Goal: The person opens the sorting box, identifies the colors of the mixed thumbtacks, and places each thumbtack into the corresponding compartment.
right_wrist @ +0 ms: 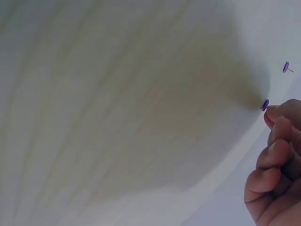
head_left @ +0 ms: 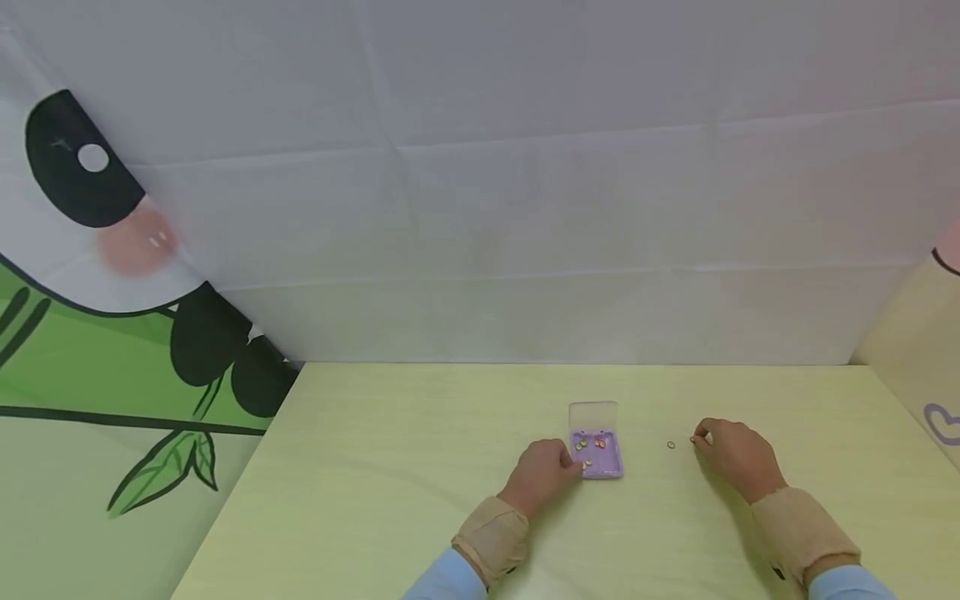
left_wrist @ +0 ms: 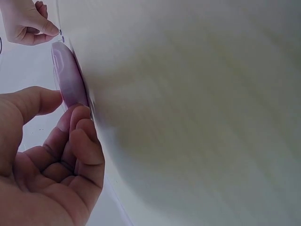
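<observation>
A small purple box (head_left: 615, 463) with a clear lid (head_left: 593, 414) tipped back lies on the table, with several small thumbtacks (head_left: 600, 444) inside. My left hand (head_left: 543, 477) holds the near left edge of the box between thumb and fingers. In the left wrist view the thumb and fingertips meet the rounded purple wall (left_wrist: 71, 77). To the right of the box, my right hand (head_left: 738, 457) pinches a thumbtack (right_wrist: 265, 105) by its pin, its purple disc head close to the table. Another thumbtack (head_left: 671, 445) lies between the box and that hand, pin sticking out.
The pale yellow table (head_left: 390, 450) runs back to a white sheet wall (head_left: 480, 208). A printed cartoon panel (head_left: 90, 350) stands along the left side, and a cream panel (head_left: 915, 367) along the right.
</observation>
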`<state>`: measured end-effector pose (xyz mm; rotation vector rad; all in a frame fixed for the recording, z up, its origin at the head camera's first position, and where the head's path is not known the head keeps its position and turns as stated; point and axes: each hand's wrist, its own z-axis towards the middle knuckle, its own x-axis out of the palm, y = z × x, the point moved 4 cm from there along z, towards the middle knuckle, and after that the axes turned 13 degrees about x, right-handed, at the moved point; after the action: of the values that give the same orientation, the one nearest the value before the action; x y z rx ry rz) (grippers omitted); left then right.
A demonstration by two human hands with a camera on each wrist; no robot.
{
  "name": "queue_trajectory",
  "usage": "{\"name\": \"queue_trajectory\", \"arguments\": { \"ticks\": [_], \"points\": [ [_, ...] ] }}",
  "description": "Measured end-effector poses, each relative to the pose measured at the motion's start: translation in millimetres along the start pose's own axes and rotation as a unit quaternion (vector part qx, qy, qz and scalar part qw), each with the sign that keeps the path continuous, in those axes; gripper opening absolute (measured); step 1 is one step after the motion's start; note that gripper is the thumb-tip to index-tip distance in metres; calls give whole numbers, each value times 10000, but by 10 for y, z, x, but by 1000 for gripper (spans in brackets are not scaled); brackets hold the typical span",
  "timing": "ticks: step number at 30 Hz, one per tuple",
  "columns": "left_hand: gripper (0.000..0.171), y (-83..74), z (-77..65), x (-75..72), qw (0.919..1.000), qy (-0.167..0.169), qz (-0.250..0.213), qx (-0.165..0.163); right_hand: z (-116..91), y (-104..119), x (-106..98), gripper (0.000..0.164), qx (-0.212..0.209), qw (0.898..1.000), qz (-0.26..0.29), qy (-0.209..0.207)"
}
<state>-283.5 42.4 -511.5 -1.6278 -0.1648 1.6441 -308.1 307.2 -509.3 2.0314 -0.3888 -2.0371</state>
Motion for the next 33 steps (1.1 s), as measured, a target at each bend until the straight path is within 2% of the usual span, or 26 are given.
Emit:
{"name": "queue_trajectory", "arguments": {
  "ticks": [4, 8, 17, 22, 25, 33],
  "points": [
    [21, -11, -5, -14, 10000, -11, -2, 20, -16, 10, -15, 16, 69, 9999, 121, 100],
    [22, -3, -3, -5, 10000, 23, -25, -24, -43, 21, -44, 23, 341, 9976, 552, 242],
    [21, 0, -2, -9, 9999, 31, -83, -93, -107, 106, -125, 35, 762, 9823, 1680, 337],
    [22, -6, 27, -16, 9999, 0, -71, -107, -93, 123, -188, 38, 1002, 9682, 2209, 620],
    [22, -4, 53, -17, 9999, -15, -63, -127, -83, 115, -218, 41, 1163, 9562, 2567, 788],
    [22, 9, 118, -2, 9999, -60, -53, -145, -54, 92, -284, 36, 1255, 9230, 3531, 873]
  ]
}}
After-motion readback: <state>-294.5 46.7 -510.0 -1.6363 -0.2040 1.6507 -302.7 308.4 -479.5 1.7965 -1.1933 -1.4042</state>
